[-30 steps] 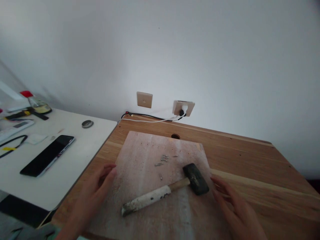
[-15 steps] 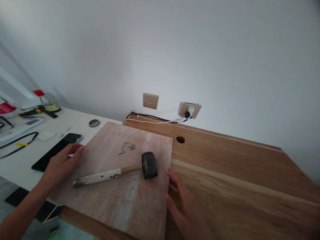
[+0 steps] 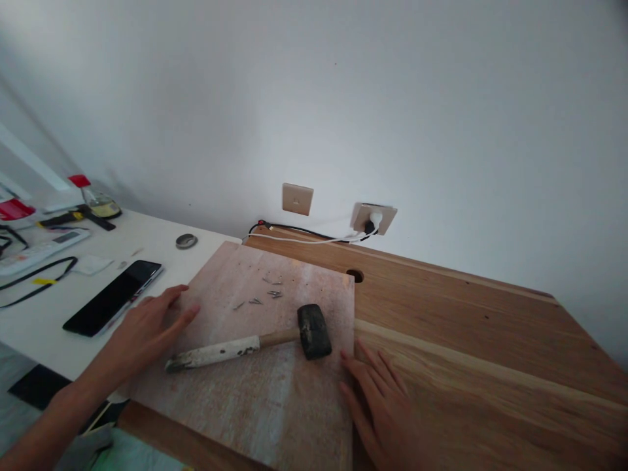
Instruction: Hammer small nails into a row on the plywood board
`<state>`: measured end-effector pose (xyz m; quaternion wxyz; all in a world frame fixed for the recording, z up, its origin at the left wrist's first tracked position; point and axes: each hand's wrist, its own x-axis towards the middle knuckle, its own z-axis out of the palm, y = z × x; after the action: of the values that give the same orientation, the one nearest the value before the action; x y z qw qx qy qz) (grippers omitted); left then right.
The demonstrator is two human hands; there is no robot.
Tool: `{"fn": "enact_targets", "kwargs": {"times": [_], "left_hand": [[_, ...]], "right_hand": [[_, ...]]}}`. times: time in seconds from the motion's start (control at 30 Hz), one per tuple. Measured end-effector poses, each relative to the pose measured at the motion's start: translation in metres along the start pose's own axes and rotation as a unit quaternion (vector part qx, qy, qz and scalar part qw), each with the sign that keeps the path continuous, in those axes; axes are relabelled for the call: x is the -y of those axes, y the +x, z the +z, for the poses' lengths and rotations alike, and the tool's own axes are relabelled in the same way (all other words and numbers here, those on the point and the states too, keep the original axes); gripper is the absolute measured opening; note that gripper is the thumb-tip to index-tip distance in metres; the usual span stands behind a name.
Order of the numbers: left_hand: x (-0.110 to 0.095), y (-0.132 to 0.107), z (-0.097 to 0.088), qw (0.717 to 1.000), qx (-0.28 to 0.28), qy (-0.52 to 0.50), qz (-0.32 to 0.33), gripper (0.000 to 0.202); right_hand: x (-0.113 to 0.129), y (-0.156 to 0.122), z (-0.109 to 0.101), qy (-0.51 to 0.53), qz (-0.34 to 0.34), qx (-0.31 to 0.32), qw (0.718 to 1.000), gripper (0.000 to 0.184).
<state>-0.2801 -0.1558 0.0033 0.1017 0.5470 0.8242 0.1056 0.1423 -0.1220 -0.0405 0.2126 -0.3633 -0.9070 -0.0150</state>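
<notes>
A pinkish wooden board (image 3: 275, 405) lies across the left end of a wooden desk (image 3: 471, 347), overhanging a white table. On it rest a hammer (image 3: 255, 343) with a black head and paint-stained handle, and several small nails (image 3: 267, 294). My left hand (image 3: 147, 330) lies flat and open on the board's left edge. My right hand (image 3: 380, 402) is open, fingers spread on the desk against the board's right edge. Neither hand holds anything.
The white table (image 3: 49, 327) at left carries a black phone (image 3: 114, 297), a round metal lid (image 3: 186, 241), cables, a remote and a red-capped bottle (image 3: 93, 196). Wall sockets (image 3: 373, 217) with plugged cables sit behind the desk. A cable hole (image 3: 355, 275) shows beside the board.
The board, with hammer and nails on it, slid left across the desk, then back slightly right. Both hands stayed at its edges. The nails scattered a little.
</notes>
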Motion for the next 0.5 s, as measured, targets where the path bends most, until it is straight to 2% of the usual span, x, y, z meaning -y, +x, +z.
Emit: {"fn": "enact_targets", "kwargs": {"times": [0.17, 0.3, 0.5], "left_hand": [[-0.030, -0.014, 0.033, 0.995, -0.015, -0.025, 0.091, 0.071], [-0.064, -0.035, 0.049, 0.984, -0.010, -0.027, 0.174, 0.061], [-0.105, -0.065, 0.065, 0.954, -0.034, -0.003, 0.297, 0.048]], "right_hand": [[-0.042, -0.040, -0.021, -0.075, 0.014, 0.009, 0.997, 0.031], [-0.074, -0.083, -0.045, -0.119, 0.001, -0.007, 0.993, 0.034], [-0.098, -0.135, -0.078, -0.096, 0.125, 0.026, 0.987, 0.033]]}}
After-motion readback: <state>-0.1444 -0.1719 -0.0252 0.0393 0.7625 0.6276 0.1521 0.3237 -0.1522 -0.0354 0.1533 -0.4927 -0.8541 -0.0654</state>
